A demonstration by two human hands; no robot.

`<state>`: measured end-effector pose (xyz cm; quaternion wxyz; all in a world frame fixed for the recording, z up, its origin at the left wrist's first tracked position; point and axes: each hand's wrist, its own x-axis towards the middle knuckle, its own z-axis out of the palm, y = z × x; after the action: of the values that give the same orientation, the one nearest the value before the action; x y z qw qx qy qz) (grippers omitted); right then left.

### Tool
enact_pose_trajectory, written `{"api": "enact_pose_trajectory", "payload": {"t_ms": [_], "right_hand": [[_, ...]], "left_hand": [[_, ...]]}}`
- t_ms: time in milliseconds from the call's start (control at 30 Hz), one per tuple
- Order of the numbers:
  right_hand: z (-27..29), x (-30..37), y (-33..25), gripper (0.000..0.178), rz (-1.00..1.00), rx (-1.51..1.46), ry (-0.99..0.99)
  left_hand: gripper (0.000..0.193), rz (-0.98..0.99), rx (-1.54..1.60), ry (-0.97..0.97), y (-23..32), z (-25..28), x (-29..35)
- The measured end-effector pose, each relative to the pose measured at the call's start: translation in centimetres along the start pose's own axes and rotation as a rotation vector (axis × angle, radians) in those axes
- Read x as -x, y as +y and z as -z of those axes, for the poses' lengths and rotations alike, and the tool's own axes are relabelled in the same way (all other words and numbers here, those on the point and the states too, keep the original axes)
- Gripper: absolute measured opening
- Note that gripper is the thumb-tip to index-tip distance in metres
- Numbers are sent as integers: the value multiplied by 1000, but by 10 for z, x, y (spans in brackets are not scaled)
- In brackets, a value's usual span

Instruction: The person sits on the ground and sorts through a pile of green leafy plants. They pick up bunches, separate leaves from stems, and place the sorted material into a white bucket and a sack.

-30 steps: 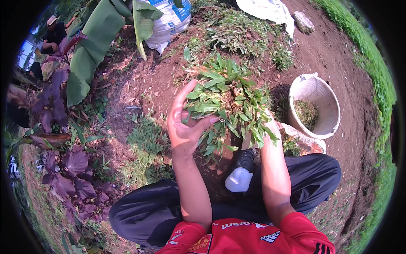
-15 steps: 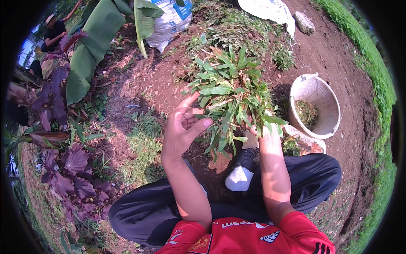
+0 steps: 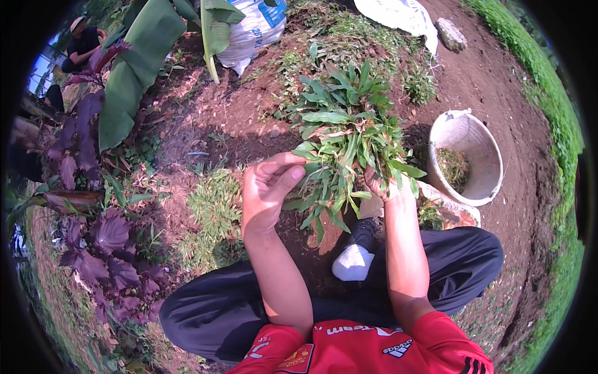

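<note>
A big clump of broad-bladed grass (image 3: 349, 140), green with some dry brown blades, is held up in front of me. My right hand (image 3: 387, 184) grips its lower right side, with the fingers partly hidden among the blades. At the clump's left edge, my left hand (image 3: 269, 190) has its fingers curled and pinches the tip of a grass blade between thumb and fingers. Both forearms reach up from my lap, and I sit cross-legged on the soil.
A whitish bucket (image 3: 467, 159) with cut grass inside stands to the right. White sacks (image 3: 252, 37) lie at the back, near a stone (image 3: 451, 35). Purple-leaved plants (image 3: 112, 249) and a large banana leaf (image 3: 140, 68) are on the left. Another person (image 3: 81, 47) is at the far left.
My left hand has closed from spread fingers to a pinch at the clump's edge. The clump has shifted slightly right. The person at far left has lowered an arm.
</note>
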<state>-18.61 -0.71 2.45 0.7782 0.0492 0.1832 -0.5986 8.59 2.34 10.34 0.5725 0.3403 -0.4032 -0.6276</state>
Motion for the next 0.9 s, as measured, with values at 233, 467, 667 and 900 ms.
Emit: {"api": "enact_pose_trajectory", "payload": {"t_ms": [233, 467, 667, 900], "right_hand": [[7, -5, -13, 29, 115, -153, 136], [11, 0, -26, 29, 391, 288, 233], [14, 3, -39, 28, 375, 233, 163], [15, 11, -44, 27, 426, 361, 118]], "left_hand": [[41, -145, -470, -46, 29, -27, 1], [11, -290, -837, 98, 23, -48, -3], [11, -490, -725, 213, 21, -31, -6], [14, -466, -237, 367, 12, -7, -13]]}}
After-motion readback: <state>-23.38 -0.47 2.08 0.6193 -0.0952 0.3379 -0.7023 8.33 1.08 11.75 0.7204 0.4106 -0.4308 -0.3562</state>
